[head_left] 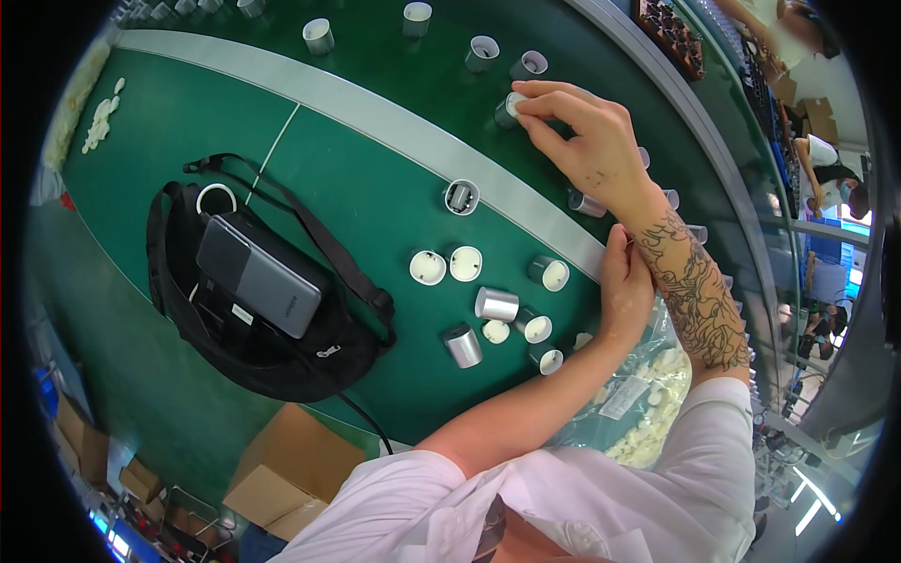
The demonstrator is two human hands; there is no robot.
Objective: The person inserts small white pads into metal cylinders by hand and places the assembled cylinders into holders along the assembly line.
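Observation:
My right hand (pixel 584 131) reaches over the green belt, thumb and fingers pinching the white round cap (pixel 515 104) at the top of a grey metal cup (pixel 505 114). Beneath my right forearm, my left hand (pixel 626 286) is closed near the belt's metal edge; what its fingers hold, if anything, is hidden. On the green table to its left are several metal cups, some with white caps, such as a capped cup (pixel 465 264), a cup lying on its side (pixel 496 304) and an uncapped cup with parts inside (pixel 461 197). A loose white cap (pixel 496 331) lies among them.
A clear plastic bag of white caps (pixel 648 413) sits by my body. A black waist bag (pixel 253 366) with a grey power bank (pixel 261 275) lies on the table. More cups (pixel 481 53) stand along the belt. A cardboard box (pixel 291 464) is below left; other people work far right.

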